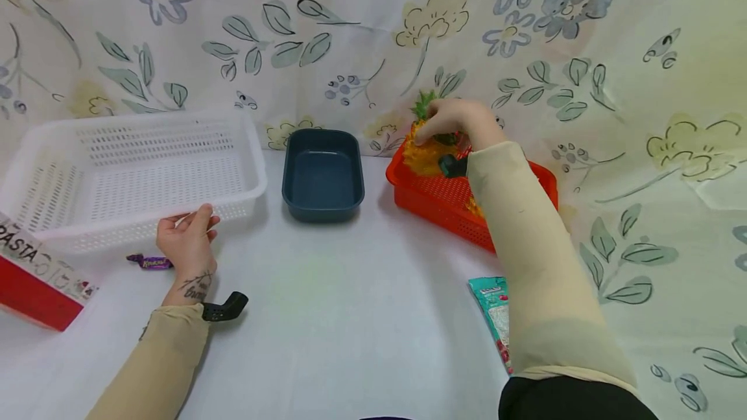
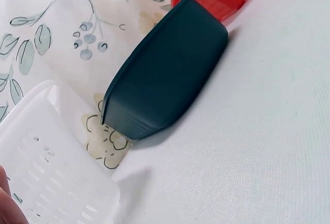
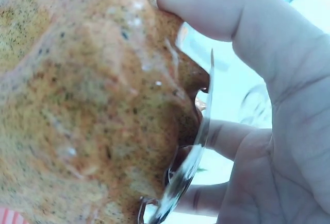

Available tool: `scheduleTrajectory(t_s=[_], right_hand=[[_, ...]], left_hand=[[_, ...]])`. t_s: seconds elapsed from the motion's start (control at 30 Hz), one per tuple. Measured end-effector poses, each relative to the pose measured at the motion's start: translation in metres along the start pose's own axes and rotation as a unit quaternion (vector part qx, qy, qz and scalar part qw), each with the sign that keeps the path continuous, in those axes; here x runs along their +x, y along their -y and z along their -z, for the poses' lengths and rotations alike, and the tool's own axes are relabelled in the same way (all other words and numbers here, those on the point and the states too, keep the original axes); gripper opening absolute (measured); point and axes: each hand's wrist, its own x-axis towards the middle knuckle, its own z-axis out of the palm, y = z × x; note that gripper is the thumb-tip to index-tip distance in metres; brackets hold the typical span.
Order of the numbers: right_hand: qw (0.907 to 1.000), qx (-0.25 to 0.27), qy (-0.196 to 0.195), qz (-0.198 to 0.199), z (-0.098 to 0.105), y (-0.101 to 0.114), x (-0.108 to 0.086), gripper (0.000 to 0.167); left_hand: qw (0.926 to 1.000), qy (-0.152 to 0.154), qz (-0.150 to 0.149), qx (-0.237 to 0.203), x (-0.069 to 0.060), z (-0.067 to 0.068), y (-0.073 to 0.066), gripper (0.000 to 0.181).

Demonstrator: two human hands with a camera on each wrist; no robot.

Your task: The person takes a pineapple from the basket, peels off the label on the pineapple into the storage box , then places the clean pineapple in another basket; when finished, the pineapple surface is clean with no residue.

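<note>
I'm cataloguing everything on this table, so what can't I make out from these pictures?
- Teal packet: right part hidden by the right sleeve, head view.
- Pasta box: left part cut off by the left edge, head view.
- Purple sweet: lettering too small, head view.
- Orange item: left side cut off by the left edge, right wrist view.
- Left hand: mostly outside the left edge, left wrist view.

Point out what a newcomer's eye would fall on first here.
Probably the bright red basket on the right, with the right hand holding an orange, leafy-topped item at its left end. Next, perhaps, the white basket on the left, the left hand at its near rim. The red-and-white PASTA box at the left edge stands out.
</note>
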Motion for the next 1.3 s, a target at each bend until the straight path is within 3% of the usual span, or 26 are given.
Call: scheduleTrajectory(t_s=[0.2,0.33,0.43,0.6,0.83,1.03,1.2,1.3], right_hand=[[0.9936,-0.065,-0.003,0.092,-0.021,0.024,-0.016,0.073],[0.9777,-0.119,-0.015,0.172,-0.043,0.036,-0.027,0.067],[0.9588,-0.157,-0.018,0.236,-0.063,0.043,-0.037,0.064],[0.9309,-0.206,0.013,0.302,-0.102,0.056,-0.055,0.066],[0.8671,-0.298,0.052,0.396,-0.155,0.068,-0.063,0.069],[0.825,-0.357,0.074,0.432,-0.183,0.074,-0.064,0.073],[0.7998,-0.387,0.083,0.451,-0.198,0.073,-0.055,0.07],[0.7905,-0.399,0.083,0.457,-0.204,0.072,-0.05,0.068]], left_hand=[[1.0,-0.003,-0.004,0.001,0.0,0.002,0.001,0.037],[1.0,-0.004,-0.004,0.006,0.0,0.0,0.001,0.036],[0.9999,0.002,-0.004,0.012,0.0,-0.003,0.002,0.036],[0.9996,0.009,-0.008,0.025,0.0,-0.007,0.002,0.037],[0.9985,0.011,-0.047,0.024,-0.002,-0.008,0.005,0.031],[0.9976,0.01,-0.064,0.023,-0.002,-0.006,0.006,0.031],[0.9977,0.003,-0.059,0.033,-0.002,-0.003,0.004,0.031],[0.9979,-0.002,-0.053,0.037,-0.002,-0.001,0.003,0.032]])
